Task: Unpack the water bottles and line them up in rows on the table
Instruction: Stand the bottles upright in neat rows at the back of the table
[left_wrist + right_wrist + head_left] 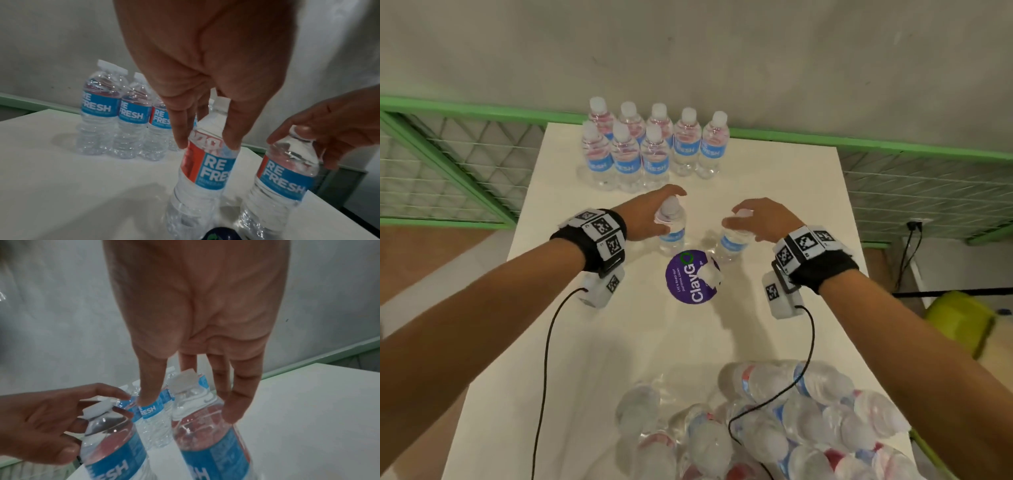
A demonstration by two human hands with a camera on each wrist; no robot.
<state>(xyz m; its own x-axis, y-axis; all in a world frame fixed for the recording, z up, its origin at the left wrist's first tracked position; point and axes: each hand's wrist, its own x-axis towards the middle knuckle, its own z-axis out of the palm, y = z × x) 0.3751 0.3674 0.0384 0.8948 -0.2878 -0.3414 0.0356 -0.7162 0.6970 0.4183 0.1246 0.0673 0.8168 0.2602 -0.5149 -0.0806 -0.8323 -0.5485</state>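
Note:
Two clear water bottles with blue labels are held over the middle of the white table [585,342]. My left hand [667,209] grips the neck of the left bottle [674,236] from above; in the left wrist view its fingers [180,138] wrap that bottle [209,170]. My right hand [743,216] grips the top of the right bottle [732,243], which leans slightly; the right wrist view shows this bottle [209,443] under the fingers [236,410]. Several bottles [654,150] stand in two rows at the far edge. The wrapped pack [791,428] lies at the near right.
A round purple sticker [693,282] lies on the table just behind the two held bottles. A green-framed wire mesh fence [465,161] runs behind and beside the table. A yellow-green object [959,325] sits off the right edge. Black cables hang from both wrists.

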